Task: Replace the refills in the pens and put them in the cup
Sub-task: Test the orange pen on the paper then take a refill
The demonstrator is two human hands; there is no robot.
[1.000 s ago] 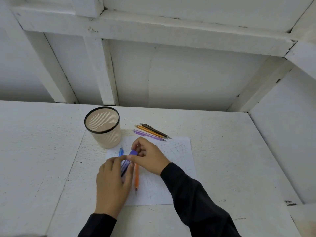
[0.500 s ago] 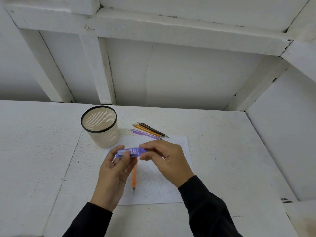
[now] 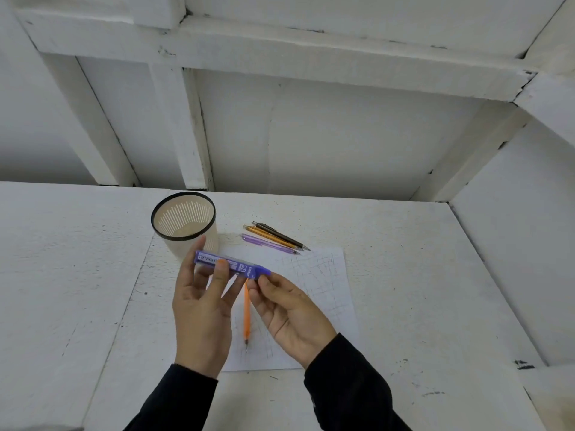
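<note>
Hands, left (image 3: pixel 202 312) and right (image 3: pixel 291 309), hold a purple refill case (image 3: pixel 231 264) above paper (image 3: pixel 323 275).

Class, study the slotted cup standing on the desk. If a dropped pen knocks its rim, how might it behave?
The slotted cup probably weighs little: its walls are slit and nothing shows inside. It seems to narrow toward its base, so a knock at the black rim could tip it. A low push would more likely slide it across the white desk.

Scribbled paper sheet (image 3: pixel 326 293) on white table (image 3: pixel 68 275), white beams (image 3: pixel 194 129) behind
</note>
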